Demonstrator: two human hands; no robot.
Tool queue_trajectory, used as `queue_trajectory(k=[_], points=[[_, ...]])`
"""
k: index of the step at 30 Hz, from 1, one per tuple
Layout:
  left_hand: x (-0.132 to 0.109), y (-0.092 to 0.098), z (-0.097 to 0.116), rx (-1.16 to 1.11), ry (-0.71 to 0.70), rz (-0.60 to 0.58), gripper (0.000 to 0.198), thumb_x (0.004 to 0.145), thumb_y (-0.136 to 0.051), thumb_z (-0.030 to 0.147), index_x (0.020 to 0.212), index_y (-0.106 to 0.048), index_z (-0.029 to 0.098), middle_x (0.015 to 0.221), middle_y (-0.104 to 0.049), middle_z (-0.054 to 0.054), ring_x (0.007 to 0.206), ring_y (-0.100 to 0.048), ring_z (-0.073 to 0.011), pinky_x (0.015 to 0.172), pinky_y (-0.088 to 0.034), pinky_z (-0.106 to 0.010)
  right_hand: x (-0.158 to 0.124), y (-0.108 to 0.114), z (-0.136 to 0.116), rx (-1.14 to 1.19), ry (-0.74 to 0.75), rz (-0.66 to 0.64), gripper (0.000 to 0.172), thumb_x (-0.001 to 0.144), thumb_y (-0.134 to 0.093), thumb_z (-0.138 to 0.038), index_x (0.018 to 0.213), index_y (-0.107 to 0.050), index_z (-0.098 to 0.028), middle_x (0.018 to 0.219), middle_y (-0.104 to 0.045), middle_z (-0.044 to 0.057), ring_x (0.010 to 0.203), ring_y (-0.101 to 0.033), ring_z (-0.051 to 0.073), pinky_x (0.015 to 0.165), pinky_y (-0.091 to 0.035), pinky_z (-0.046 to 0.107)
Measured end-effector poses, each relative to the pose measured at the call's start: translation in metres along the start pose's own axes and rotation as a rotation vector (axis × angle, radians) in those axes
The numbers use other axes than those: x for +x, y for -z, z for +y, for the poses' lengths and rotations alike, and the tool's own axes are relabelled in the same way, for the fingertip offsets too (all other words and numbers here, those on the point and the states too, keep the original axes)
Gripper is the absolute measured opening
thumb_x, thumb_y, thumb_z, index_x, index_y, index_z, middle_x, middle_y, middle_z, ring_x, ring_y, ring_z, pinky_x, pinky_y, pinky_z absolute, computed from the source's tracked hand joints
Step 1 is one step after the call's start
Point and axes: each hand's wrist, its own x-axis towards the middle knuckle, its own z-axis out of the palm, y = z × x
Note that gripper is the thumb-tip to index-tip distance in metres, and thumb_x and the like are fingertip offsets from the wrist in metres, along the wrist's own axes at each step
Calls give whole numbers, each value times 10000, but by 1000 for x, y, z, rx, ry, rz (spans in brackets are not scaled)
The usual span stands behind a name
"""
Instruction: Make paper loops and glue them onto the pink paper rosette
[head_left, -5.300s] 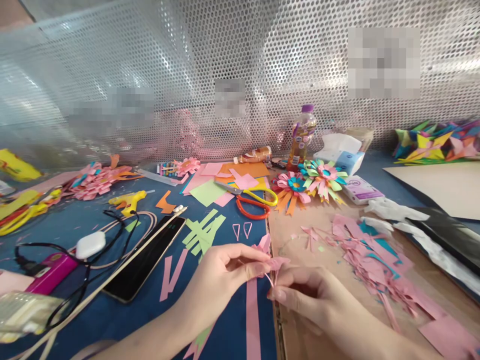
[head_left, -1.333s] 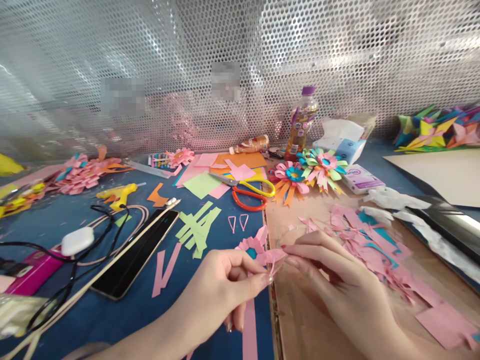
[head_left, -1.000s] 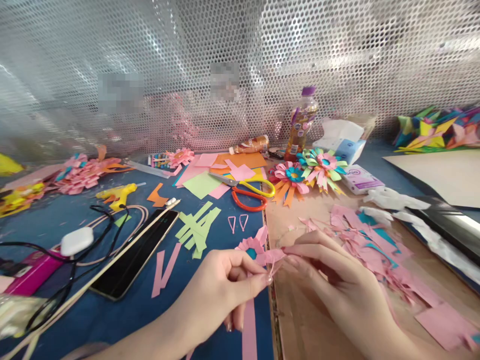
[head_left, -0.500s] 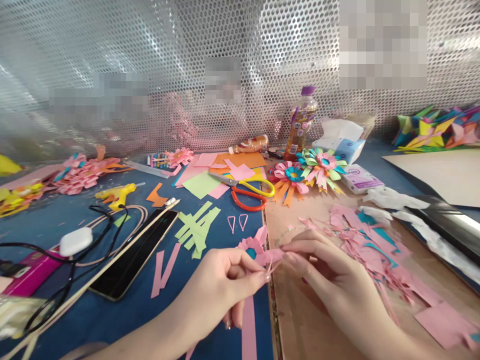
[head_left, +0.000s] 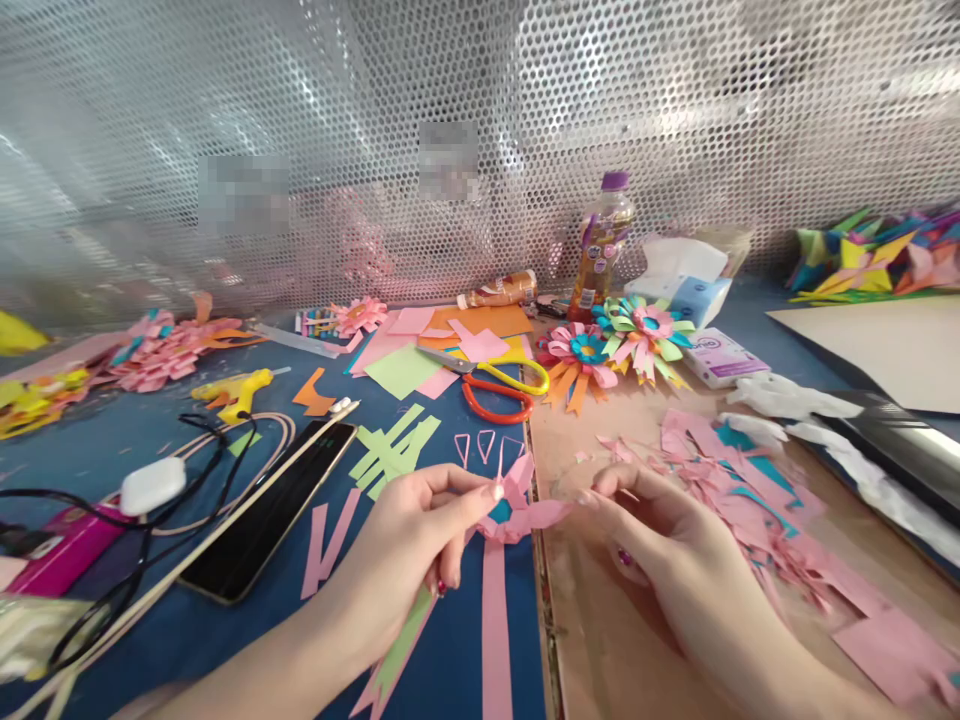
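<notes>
My left hand [head_left: 431,520] is closed, its thumb and index finger pinching a thin pink paper loop [head_left: 501,455] that stands up from the fingertips. Just right of those fingertips lies a pink paper flower [head_left: 517,528] with a blue centre, partly covered by the hand. My right hand [head_left: 649,525] is beside the flower's right petal, fingers curved and apart; its thumb tip is close to the petal, and I cannot tell whether they touch. Two similar pink loops [head_left: 486,446] lie beyond. Below the flower runs a pink paper strip [head_left: 496,630], with a green-and-pink ribbon tail [head_left: 401,645] to its left.
Red-and-yellow scissors [head_left: 499,385] lie on paper sheets. A phone [head_left: 266,510], cables and a yellow glue gun [head_left: 238,392] are at left. Pink scraps [head_left: 750,520] cover the right side. Finished paper flowers [head_left: 589,348] and a bottle [head_left: 602,245] stand behind.
My left hand has moved up and left, carrying the thin loop away from the petal. My right hand has shifted slightly right, its fingers loosened from the petal. More of the flower shows.
</notes>
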Motion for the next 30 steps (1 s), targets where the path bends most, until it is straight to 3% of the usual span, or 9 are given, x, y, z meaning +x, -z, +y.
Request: queue_trajectory(k=[9, 13, 15, 19, 23, 27, 30], points=[[2, 3, -3, -155, 12, -1, 148, 758, -685, 275, 758, -649, 132, 324, -388, 83, 310, -262, -5, 341, -203, -135, 2, 9, 4, 68, -75, -95, 307, 781, -620, -490, 770, -553, -191, 574, -345, -68, 482, -259, 54, 430, -178, 206], [8, 7, 1, -522, 115, 19, 56, 816, -613, 142, 786, -627, 96, 349, -338, 104, 313, -264, 7, 338, -229, -109, 3, 9, 10, 86, -68, -74, 327, 809, -579, -509, 761, -551, -187, 578, -318, -64, 503, -244, 63, 440, -185, 210], [12, 11, 4, -758, 225, 24, 158, 886, -487, 89, 770, -595, 91, 374, -325, 104, 296, -274, 10, 321, -225, -99, 4, 9, 12, 90, -60, -70, 321, 823, -565, -504, 773, -557, -187, 593, -310, -62, 512, -234, 65, 440, -183, 208], [14, 18, 7, -1085, 338, -61, 328, 975, -273, 150, 819, -556, 95, 419, -353, 77, 300, -354, -12, 302, -263, -91, 4, 8, 14, 126, -66, -63, 323, 836, -553, -494, 760, -547, -179, 601, -273, -62, 519, -220, 68, 439, -178, 203], [11, 19, 7, -1274, 392, -121, 344, 987, -218, 188, 900, -533, 79, 449, -388, 53, 324, -390, -34, 308, -318, -87, 3, 7, 11, 152, -98, -53, 344, 823, -563, -509, 737, -518, -179, 586, -270, -65, 508, -230, 66, 435, -183, 196], [11, 23, 7, -1352, 337, -96, 379, 977, -152, 136, 856, -509, 92, 461, -408, 35, 338, -390, -43, 329, -350, -88, 3, 7, 10, 156, -123, -28, 334, 810, -577, -513, 777, -544, -183, 607, -317, -58, 521, -276, 63, 445, -229, 176], [13, 27, 6, -1275, 288, -60, 363, 972, -185, 152, 800, -501, 101, 440, -382, 45, 334, -367, -44, 326, -335, -102, 3, 8, 13, 143, -123, -7, 340, 810, -573, -518, 756, -544, -184, 616, -320, -54, 529, -286, 64, 448, -252, 170]])
